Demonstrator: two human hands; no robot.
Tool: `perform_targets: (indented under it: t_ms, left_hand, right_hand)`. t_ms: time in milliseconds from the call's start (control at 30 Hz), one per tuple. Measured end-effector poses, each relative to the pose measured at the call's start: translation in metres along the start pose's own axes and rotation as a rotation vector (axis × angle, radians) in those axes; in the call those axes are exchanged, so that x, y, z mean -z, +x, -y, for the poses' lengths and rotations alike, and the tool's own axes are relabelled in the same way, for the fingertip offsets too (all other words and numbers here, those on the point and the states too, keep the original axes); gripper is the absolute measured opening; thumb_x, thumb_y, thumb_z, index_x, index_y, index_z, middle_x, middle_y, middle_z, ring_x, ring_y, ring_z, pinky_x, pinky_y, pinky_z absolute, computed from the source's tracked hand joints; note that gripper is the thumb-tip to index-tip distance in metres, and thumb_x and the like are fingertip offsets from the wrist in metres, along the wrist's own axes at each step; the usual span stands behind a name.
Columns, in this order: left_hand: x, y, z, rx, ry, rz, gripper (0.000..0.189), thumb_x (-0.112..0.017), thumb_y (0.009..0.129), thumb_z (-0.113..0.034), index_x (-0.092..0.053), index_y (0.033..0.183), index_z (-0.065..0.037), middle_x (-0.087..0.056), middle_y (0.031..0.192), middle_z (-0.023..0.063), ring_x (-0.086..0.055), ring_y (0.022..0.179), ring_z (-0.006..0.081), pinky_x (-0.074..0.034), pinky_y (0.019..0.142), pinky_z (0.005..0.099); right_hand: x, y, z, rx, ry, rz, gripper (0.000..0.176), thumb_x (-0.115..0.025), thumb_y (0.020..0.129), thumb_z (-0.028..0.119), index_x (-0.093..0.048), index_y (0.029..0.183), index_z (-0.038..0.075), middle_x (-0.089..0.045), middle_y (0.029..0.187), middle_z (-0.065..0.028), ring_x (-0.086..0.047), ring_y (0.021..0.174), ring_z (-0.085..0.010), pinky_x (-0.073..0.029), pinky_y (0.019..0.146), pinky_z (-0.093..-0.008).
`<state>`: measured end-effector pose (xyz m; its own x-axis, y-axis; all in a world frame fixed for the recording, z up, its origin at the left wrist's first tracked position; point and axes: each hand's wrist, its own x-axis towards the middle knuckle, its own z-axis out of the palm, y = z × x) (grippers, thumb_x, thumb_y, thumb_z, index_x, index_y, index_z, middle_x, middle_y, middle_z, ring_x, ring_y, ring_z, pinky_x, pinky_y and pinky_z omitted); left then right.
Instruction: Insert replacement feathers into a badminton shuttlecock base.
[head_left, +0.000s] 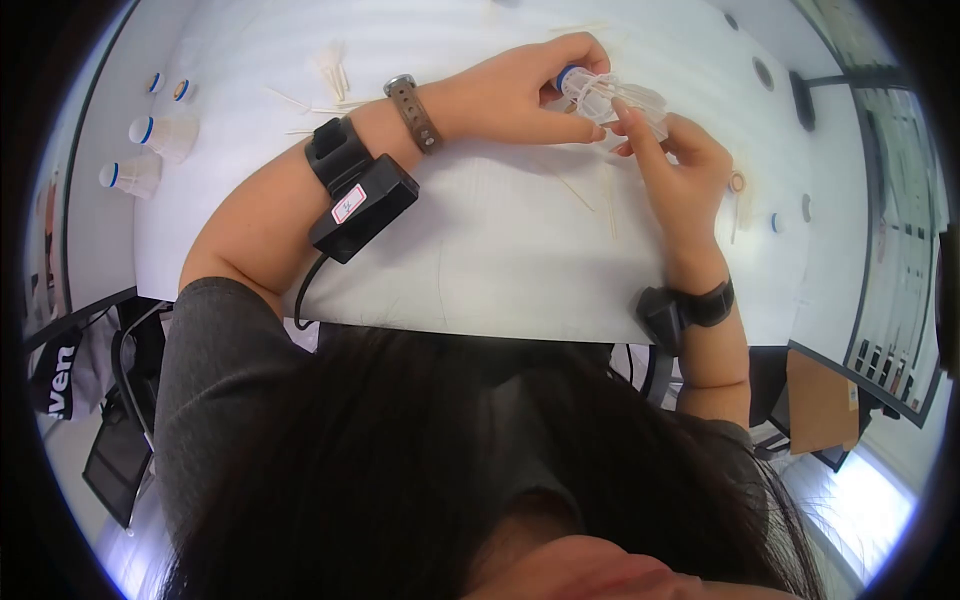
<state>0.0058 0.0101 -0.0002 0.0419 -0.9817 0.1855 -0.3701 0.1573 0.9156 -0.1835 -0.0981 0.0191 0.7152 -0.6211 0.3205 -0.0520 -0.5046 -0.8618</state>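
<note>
Left hand (pixel 520 98): closed around the blue-banded cork end of a shuttlecock (pixel 612 100), held just above the far middle of the white table (pixel 480 250). Right hand (pixel 682 165): fingertips pinched on the feather skirt, so both hands meet on the one item. Handling, as judged: very light; the cork is firm and the safe hold, while the feathers are thin, brittle and easily bent. Nearby: loose feathers (pixel 332 70) far left. Further left: two finished shuttlecocks (pixel 163 136), spare cork bases (pixel 180 90). Black wrist unit (pixel 362 205) on the left forearm.
</note>
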Motion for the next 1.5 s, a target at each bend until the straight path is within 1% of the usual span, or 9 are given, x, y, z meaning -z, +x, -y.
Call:
perform_targets:
  t_ms: [400, 467, 533, 667, 767, 1033, 1167, 1400, 1500]
  left_hand:
    - [0.002, 0.001, -0.003, 0.007, 0.004, 0.010, 0.046, -0.076, 0.082, -0.021, -0.048, 0.117, -0.011, -0.053, 0.093, -0.0031, -0.042, 0.077, 0.0045, -0.036, 0.065, 0.0204]
    - [0.001, 0.000, -0.002, 0.016, -0.012, 0.010, 0.046, -0.077, 0.082, -0.021, -0.048, 0.117, -0.011, -0.053, 0.094, -0.0030, -0.042, 0.076, 0.0044, -0.036, 0.065, 0.0205]
    - [0.003, -0.001, -0.004, 0.005, 0.012, 0.022, 0.046, -0.076, 0.082, -0.021, -0.048, 0.117, -0.011, -0.053, 0.094, -0.0031, -0.043, 0.076, 0.0044, -0.036, 0.065, 0.0206]
    - [0.003, 0.000, -0.005, 0.024, -0.005, 0.043, 0.045, -0.076, 0.081, -0.019, -0.048, 0.116, -0.011, -0.054, 0.096, -0.0028, -0.043, 0.077, 0.0048, -0.037, 0.065, 0.0207]
    - [0.003, 0.001, -0.002, -0.020, 0.016, 0.052, 0.045, -0.075, 0.082, -0.019, -0.048, 0.117, -0.011, -0.055, 0.098, -0.0016, -0.044, 0.077, 0.0054, -0.037, 0.066, 0.0210]
    - [0.003, -0.001, -0.005, -0.025, 0.066, 0.042, 0.049, -0.074, 0.083, -0.018, -0.045, 0.122, -0.010, -0.059, 0.108, 0.0028, -0.050, 0.085, 0.0077, -0.043, 0.072, 0.0230]
    - [0.000, 0.001, -0.002, -0.018, -0.024, 0.020, 0.051, -0.075, 0.084, -0.020, -0.044, 0.123, -0.010, -0.059, 0.108, 0.0035, -0.051, 0.086, 0.0076, -0.043, 0.073, 0.0225]
    - [0.001, 0.001, -0.008, 0.038, 0.012, 0.002, 0.053, -0.077, 0.085, -0.024, -0.043, 0.123, -0.011, -0.059, 0.106, 0.0030, -0.050, 0.088, 0.0071, -0.042, 0.073, 0.0204]
    - [0.001, 0.000, -0.009, 0.035, 0.015, -0.010, 0.052, -0.077, 0.085, -0.023, -0.044, 0.123, -0.011, -0.059, 0.107, 0.0031, -0.051, 0.091, 0.0072, -0.043, 0.075, 0.0205]
  right_hand:
    - [0.004, 0.002, 0.001, 0.183, -0.212, -0.016, 0.012, -0.077, 0.084, 0.011, -0.075, 0.079, 0.001, -0.064, 0.062, -0.0014, -0.047, 0.054, -0.0065, -0.035, 0.049, -0.0212]
    - [0.004, 0.001, 0.004, 0.169, -0.215, 0.007, 0.012, -0.076, 0.085, 0.012, -0.075, 0.079, 0.001, -0.066, 0.063, -0.0013, -0.048, 0.054, -0.0060, -0.036, 0.049, -0.0212]
    - [0.001, 0.000, 0.001, 0.084, -0.085, 0.016, 0.012, -0.076, 0.085, 0.012, -0.075, 0.081, 0.001, -0.067, 0.066, -0.0014, -0.051, 0.056, -0.0052, -0.037, 0.050, -0.0207]
    - [0.002, -0.001, -0.004, 0.001, -0.033, 0.048, 0.012, -0.075, 0.086, 0.012, -0.075, 0.084, 0.000, -0.070, 0.069, -0.0031, -0.060, 0.060, -0.0058, -0.040, 0.052, -0.0197]
    - [0.001, -0.002, 0.000, -0.052, -0.009, 0.056, 0.014, -0.074, 0.087, 0.013, -0.075, 0.084, 0.000, -0.070, 0.070, -0.0040, -0.062, 0.060, -0.0061, -0.041, 0.053, -0.0192]
    - [0.001, -0.003, 0.003, -0.170, 0.026, 0.067, 0.017, -0.075, 0.088, 0.017, -0.076, 0.086, -0.001, -0.069, 0.068, -0.0031, -0.059, 0.060, -0.0045, -0.040, 0.054, -0.0186]
    - [0.002, -0.001, 0.005, -0.131, -0.015, 0.045, 0.016, -0.076, 0.087, 0.017, -0.076, 0.086, 0.001, -0.069, 0.068, -0.0020, -0.058, 0.060, -0.0044, -0.041, 0.055, -0.0191]
    - [0.008, 0.003, 0.003, 0.045, -0.132, -0.007, 0.016, -0.078, 0.084, 0.015, -0.075, 0.084, 0.000, -0.068, 0.066, -0.0015, -0.058, 0.058, -0.0049, -0.040, 0.055, -0.0183]
    - [0.007, 0.002, 0.008, 0.042, -0.119, -0.021, 0.014, -0.076, 0.086, 0.013, -0.074, 0.083, -0.001, -0.070, 0.069, -0.0026, -0.060, 0.059, -0.0057, -0.041, 0.055, -0.0187]
